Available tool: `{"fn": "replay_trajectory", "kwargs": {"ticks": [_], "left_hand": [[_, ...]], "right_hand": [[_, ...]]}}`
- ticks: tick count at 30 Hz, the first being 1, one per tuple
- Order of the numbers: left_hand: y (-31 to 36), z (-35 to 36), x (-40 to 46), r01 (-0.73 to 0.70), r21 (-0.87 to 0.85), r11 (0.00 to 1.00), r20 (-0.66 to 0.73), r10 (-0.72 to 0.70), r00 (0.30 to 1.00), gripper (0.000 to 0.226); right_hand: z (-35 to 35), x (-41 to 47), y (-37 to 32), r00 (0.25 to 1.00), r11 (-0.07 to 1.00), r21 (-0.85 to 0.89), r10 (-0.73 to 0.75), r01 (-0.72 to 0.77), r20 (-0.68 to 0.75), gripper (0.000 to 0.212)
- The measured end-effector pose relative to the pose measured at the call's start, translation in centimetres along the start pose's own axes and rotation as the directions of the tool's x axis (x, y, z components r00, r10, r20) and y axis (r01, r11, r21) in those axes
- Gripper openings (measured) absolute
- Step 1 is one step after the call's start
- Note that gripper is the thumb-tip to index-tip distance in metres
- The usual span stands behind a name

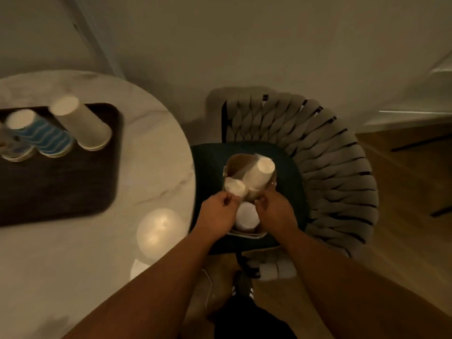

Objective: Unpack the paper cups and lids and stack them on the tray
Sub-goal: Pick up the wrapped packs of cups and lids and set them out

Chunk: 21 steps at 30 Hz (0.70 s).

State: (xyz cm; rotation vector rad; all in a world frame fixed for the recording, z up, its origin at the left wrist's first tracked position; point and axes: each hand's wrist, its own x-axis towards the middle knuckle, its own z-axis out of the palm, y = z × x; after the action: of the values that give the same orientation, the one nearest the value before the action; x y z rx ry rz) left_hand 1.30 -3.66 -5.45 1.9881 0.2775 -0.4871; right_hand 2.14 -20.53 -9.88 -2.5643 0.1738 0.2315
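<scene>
Head view, dim and motion-blurred. Round marble table fills the left side. Woven-back chair with a dark seat stands just right of it.

Dark tray lies on the table's far left. On its far end stand inverted cup stacks: a plain white stack, a blue wave-patterned stack just left of it, and another at the frame edge, too blurred to read. Rest of the tray is bare.

Brown bag sits open on the chair seat. Inside it: a tall white cup stack, tilted; a shorter wrapped stack at its left; a round white piece nearer the camera, cup or lids, cannot tell.

Lid stack, white and domed, rests on the table edge beside the chair.

Left hand is at the bag's left rim, fingers curled together, apparently pinching the wrapping or the rim; cannot tell which. Right hand is at the right rim, fingers likewise curled shut on something thin, object not resolved.
</scene>
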Motion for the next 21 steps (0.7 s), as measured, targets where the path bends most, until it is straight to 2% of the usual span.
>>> {"fn": "replay_trajectory", "kwargs": {"ticks": [4,8,11,14,17,21], "left_hand": [[-0.9,4.2,3.7,0.214,0.041,0.976,0.048,-0.216,0.975,0.033],[-2.4,7.0,7.9,0.434,-0.056,0.899,0.075,-0.43,0.9,0.038],[-3.6,9.1,10.3,0.582,-0.173,0.794,0.203,-0.55,0.81,0.034],[-4.3,10.4,11.5,0.698,-0.222,0.68,0.362,-0.608,0.707,0.022],[-5.4,11.0,12.9,0.742,-0.176,0.647,0.449,-0.617,0.646,0.028],[-7.1,11.6,14.6,0.775,-0.158,0.612,0.503,-0.625,0.597,0.031]], "right_hand": [[2.0,2.0,3.5,0.966,0.948,-0.284,-0.071,0.143,0.25,0.038],[3.0,3.1,4.7,0.914,0.898,-0.349,-0.122,0.267,0.386,0.046],[2.5,3.3,6.2,0.87,0.84,-0.383,-0.191,0.384,0.454,0.055],[2.1,3.5,7.3,0.853,0.829,-0.365,-0.229,0.423,0.468,0.056],[2.3,3.9,7.9,0.839,0.89,-0.26,-0.205,0.374,0.503,0.055],[3.0,4.0,8.3,0.834,0.908,-0.143,-0.287,0.393,0.471,0.059]]}}
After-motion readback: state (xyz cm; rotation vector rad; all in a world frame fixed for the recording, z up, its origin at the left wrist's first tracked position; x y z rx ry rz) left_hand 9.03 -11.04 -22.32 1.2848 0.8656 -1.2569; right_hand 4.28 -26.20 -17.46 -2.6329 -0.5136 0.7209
